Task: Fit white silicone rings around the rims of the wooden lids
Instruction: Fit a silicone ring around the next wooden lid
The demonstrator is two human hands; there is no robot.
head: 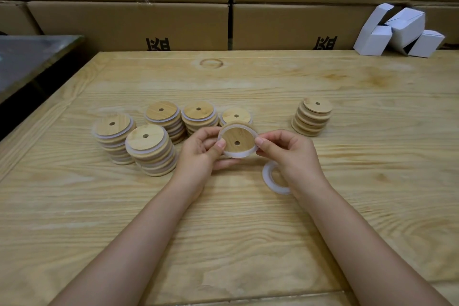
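On the left of the pale wooden counter [223, 231] stood five short stacks of ringed lids [149, 151]. They were round wooden discs, each with a small hole through the middle and a thin white band showing at the edge. Just right of them, the left hand [201, 154] held a single lid [237, 141] up off the counter, tilted toward the person. Its grip was closed on the lid's left rim, thumb on the face and fingers curled behind.

The lid was light and grained, with a dark centre hole. A translucent white silicone ring [238, 155] ran round its raised inner step, widest along the bottom edge.

The right hand [290, 154] pinched the lid's right rim where the ring sat, its grip narrow, thumb in front. Under that wrist a loose ring [270, 179] lay flat on the counter, partly hidden. Further right stood one stack of bare lids [313, 117], and at the far corner some white boxes [397, 30] lay against brown cartons [129, 22].
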